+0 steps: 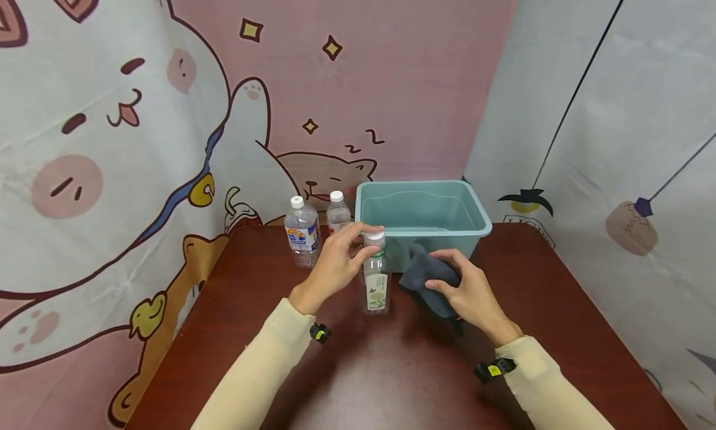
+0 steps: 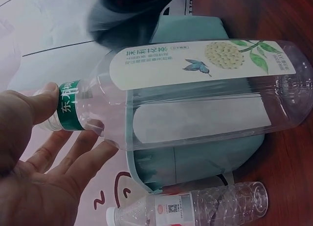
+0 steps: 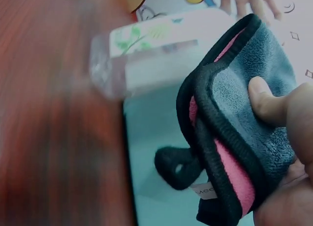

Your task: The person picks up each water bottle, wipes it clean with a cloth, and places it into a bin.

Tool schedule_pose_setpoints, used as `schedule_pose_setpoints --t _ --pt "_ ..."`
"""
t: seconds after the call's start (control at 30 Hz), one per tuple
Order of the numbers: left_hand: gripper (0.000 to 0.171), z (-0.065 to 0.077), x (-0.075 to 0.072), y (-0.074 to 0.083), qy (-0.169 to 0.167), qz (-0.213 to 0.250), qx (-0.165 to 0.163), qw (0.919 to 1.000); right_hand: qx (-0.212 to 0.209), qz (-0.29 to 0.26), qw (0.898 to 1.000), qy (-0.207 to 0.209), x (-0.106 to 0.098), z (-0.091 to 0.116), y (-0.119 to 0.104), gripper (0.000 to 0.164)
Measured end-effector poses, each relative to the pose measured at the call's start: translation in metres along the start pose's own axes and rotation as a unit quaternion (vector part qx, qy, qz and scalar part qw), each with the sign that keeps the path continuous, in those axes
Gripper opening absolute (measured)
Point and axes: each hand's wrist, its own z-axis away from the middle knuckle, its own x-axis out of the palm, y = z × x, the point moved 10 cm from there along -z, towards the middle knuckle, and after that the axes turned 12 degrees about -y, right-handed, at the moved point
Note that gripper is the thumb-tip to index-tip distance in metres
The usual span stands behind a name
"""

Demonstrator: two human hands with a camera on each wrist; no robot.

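Observation:
My left hand (image 1: 332,265) pinches the neck of a clear plastic bottle (image 1: 376,290) just below its white cap, thumb on one side and fingers on the other. The bottle stands upright in the head view; its pale label (image 2: 195,64) carries a flower and a blue butterfly, and a green band circles the neck. To the right, my right hand (image 1: 472,293) grips a folded grey cloth (image 1: 427,278), thumb pressed on its face. Black edging, a pink inner side and a hanging loop (image 3: 178,167) show on this cloth in the right wrist view.
A light teal plastic bin (image 1: 425,233) stands behind both hands on the dark red-brown table (image 1: 380,368). Two more clear bottles, a larger blue-labelled bottle (image 1: 303,237) and a smaller white-capped bottle (image 1: 338,212), stand left of it. A cartoon-printed backdrop (image 1: 403,76) rises beyond the table.

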Motion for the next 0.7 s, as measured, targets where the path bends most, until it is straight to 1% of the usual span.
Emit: schedule_pose_setpoints --t 0.07,0.13,0.33,0.47,0.6,0.7 --pt "0.035 0.000 0.000 -0.001 0.000 0.001 -0.001 1.0000 -0.016 -0.038 0.999 -0.006 0.004 -0.007 -0.007 0.063" --pt "0.035 0.000 0.000 -0.002 -0.002 0.000 -0.003 1.0000 -0.026 -0.066 0.997 -0.011 0.009 -0.014 -0.012 0.062" --pt "0.037 0.001 0.004 -0.001 -0.016 0.004 -0.007 0.9998 -0.037 -0.117 0.992 -0.015 0.021 -0.029 -0.020 0.064" --pt "0.037 0.002 0.006 0.000 -0.018 0.005 -0.005 0.9998 -0.031 -0.138 0.990 -0.028 0.028 -0.038 -0.028 0.063" --pt "0.037 0.003 0.004 0.000 -0.014 -0.005 -0.003 0.9999 -0.018 -0.139 0.989 -0.053 0.037 -0.044 -0.034 0.058" --pt "0.037 0.003 0.003 0.002 -0.014 0.001 0.003 0.9999 -0.011 -0.137 0.988 -0.076 0.045 -0.046 -0.039 0.057"
